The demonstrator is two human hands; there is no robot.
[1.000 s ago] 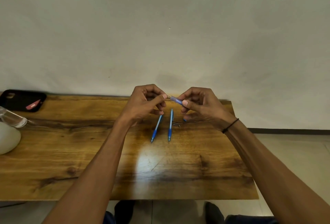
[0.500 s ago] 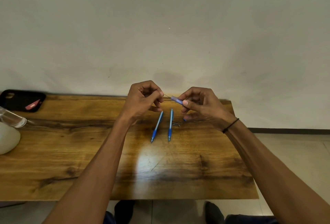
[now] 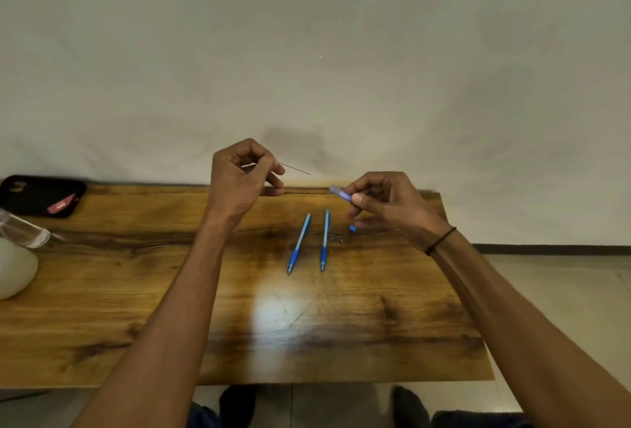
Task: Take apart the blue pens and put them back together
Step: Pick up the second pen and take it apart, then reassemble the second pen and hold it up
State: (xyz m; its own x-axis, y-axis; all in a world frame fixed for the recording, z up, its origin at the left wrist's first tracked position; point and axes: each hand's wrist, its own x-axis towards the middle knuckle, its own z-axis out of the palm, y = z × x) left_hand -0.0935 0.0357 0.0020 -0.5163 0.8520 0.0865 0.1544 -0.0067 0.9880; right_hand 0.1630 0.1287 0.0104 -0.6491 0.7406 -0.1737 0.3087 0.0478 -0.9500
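Observation:
My left hand point(image 3: 242, 178) is raised above the far table edge and pinches a thin refill point(image 3: 295, 169) that points right, fully clear of the barrel. My right hand point(image 3: 382, 202) pinches a short blue pen barrel point(image 3: 339, 192) between thumb and fingers, its open end facing left. Two whole blue pens point(image 3: 299, 244) point(image 3: 324, 241) lie side by side on the wooden table point(image 3: 136, 291) below my hands, tips toward me. A small blue cap piece point(image 3: 352, 228) and a tiny metal spring point(image 3: 338, 239) lie just right of them.
A black phone case point(image 3: 41, 195) sits at the table's far left corner. A clear glass point(image 3: 24, 231) and a white rounded object point(image 3: 15, 269) stand at the left edge. A plain wall rises right behind the table; the floor shows to the right.
My left hand has moved up and to the left, drawing the thin refill out of the barrel. My right hand has stayed in place with the barrel.

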